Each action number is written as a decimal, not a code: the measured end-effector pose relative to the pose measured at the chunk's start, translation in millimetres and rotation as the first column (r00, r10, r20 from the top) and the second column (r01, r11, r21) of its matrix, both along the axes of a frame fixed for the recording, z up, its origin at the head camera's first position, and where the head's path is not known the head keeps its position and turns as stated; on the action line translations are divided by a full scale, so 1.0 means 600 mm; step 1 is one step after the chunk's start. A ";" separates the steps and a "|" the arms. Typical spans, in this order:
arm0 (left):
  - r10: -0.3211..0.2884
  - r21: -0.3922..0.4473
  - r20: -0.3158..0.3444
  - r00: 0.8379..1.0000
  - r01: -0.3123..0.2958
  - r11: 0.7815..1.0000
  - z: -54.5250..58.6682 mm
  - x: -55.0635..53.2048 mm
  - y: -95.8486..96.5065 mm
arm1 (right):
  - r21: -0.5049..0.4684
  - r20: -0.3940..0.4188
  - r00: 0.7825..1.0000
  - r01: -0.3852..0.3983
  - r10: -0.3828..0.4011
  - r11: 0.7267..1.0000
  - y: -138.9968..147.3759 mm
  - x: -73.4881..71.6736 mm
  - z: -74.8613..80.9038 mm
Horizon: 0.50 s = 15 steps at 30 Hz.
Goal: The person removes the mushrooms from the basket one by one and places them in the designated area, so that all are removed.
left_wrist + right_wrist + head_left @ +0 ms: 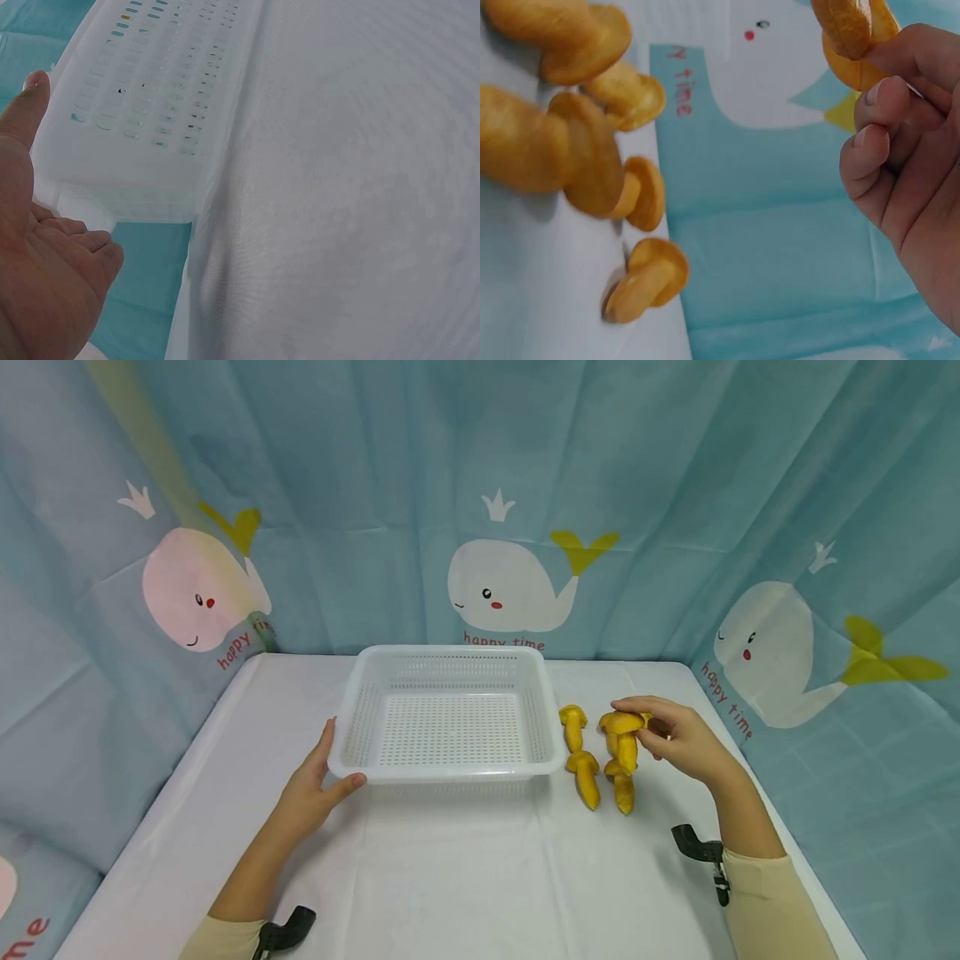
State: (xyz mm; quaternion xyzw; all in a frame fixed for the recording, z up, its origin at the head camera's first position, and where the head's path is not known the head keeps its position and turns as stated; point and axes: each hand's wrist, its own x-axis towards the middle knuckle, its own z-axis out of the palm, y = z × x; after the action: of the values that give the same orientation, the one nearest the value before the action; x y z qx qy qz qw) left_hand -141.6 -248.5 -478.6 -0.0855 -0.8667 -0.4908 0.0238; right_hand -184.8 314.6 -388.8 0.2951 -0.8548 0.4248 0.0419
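A toy-like yellow mushroom (627, 752) is pinched between the thumb and fingers of my right hand (678, 739), raised above other mushrooms. The right wrist view shows part of this held mushroom (844, 26) at the top edge. Several similar yellow mushrooms (583, 777) lie on the white cloth below and to the left of that hand; the held one partly hides some of them in the head view. My left hand (311, 789) rests against the near-left corner of a white perforated plastic basket (442, 771), thumb at the front rim and fingers along the left side.
White cloth (450, 868) covers the table, which stands before a blue curtain (360, 568) printed with whales. The basket's perforated floor (450, 731) shows bare. Black wrist mounts (697, 843) sit on both forearms.
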 end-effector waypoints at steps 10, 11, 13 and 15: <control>-0.009 0.010 -0.004 1.000 0.009 1.000 0.000 0.000 0.000 | -0.043 0.057 0.995 0.085 -0.083 0.995 0.062 0.001 -0.056; -0.009 0.009 -0.004 1.000 0.009 1.000 0.000 0.000 0.001 | -0.047 0.067 0.994 0.094 -0.091 0.994 0.066 0.002 -0.060; -0.007 0.007 0.000 1.000 0.007 1.000 0.000 0.000 0.000 | -0.051 0.088 0.991 0.110 -0.105 0.993 0.071 0.003 -0.066; -0.002 0.005 0.002 1.000 0.002 1.000 0.000 0.001 0.000 | -0.050 0.111 0.986 0.135 -0.128 0.990 0.075 0.004 -0.071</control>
State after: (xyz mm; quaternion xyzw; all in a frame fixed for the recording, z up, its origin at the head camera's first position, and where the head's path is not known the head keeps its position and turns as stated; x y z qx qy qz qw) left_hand -141.1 -248.6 -478.4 -0.0857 -0.8654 -0.4932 0.0225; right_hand -182.4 359.7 -431.3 0.2135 -0.8610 0.4605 0.0322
